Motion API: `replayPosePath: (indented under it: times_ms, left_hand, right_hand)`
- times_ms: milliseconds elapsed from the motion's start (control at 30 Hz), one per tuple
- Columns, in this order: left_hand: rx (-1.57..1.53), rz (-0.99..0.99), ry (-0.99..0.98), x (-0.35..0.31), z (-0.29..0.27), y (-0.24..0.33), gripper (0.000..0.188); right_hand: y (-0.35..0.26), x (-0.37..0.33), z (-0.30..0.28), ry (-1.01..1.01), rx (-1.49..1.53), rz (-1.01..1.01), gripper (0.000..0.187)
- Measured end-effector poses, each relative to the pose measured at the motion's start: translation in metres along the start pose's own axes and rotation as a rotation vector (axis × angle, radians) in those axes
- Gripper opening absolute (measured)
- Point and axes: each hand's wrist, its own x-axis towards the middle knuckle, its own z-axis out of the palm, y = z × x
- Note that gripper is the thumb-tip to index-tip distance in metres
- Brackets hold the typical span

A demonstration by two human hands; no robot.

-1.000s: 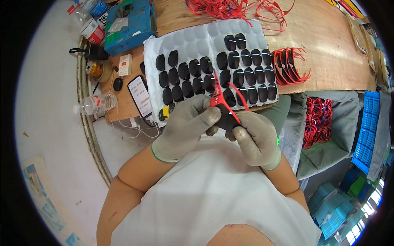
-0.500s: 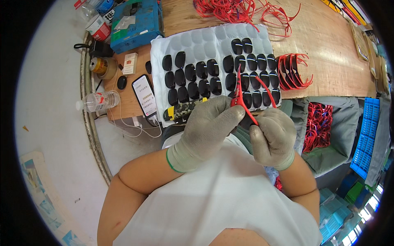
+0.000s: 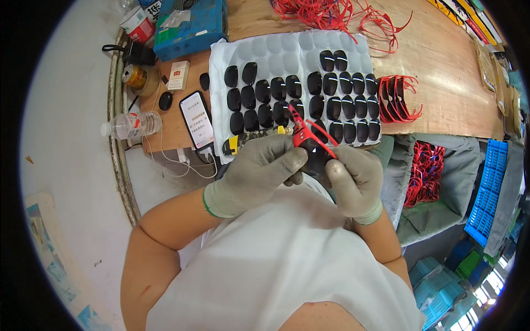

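Both hands wear grey work gloves and hold one red sunglasses frame (image 3: 302, 134) between them, close to my chest. My left hand (image 3: 265, 166) pinches its left end with thumb and fingers. With my right hand (image 3: 358, 175) I grip the other end, fingers curled round it. A dark lens (image 3: 313, 144) shows against the frame between the hands; whether it is fully seated I cannot tell. Just beyond lies a white moulded lens tray (image 3: 265, 55) with rows of dark lenses (image 3: 278, 87) and several bare pockets at the back. A yellow-and-black patterned tool (image 3: 248, 139) rests on its near edge.
Red frames with dark lenses (image 3: 398, 99) stand in a row right of the tray. Loose red frames (image 3: 314, 12) heap behind it. A phone (image 3: 196, 120), cigarette box (image 3: 178, 75), bottle (image 3: 132, 124) and blue case (image 3: 190, 30) lie left. More red frames (image 3: 424, 175) fill a grey-lined bin at right.
Both hands have shifted left with the red frame, and the frame has turned so a dark lens shows between the hands. The view has shifted slightly.
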Motion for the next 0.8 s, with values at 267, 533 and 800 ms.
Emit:
replayPosePath:
  times_ms: [267,533,800]
  left_hand:
    - [0.197,0.107,0.008,-0.010,0.003,0.020,0.020]
    - [0.006,0.167,-0.038,-0.012,0.004,0.009,0.016]
    - [0.108,0.062,0.027,-0.003,-0.005,0.006,0.025]
  right_hand:
    - [0.000,-0.012,0.000,-0.145,-0.033,-0.006,0.006]
    - [-0.009,-0.016,0.020,0.038,0.062,0.073,0.010]
    - [-0.015,0.003,0.031,0.115,-0.021,0.159,0.017]
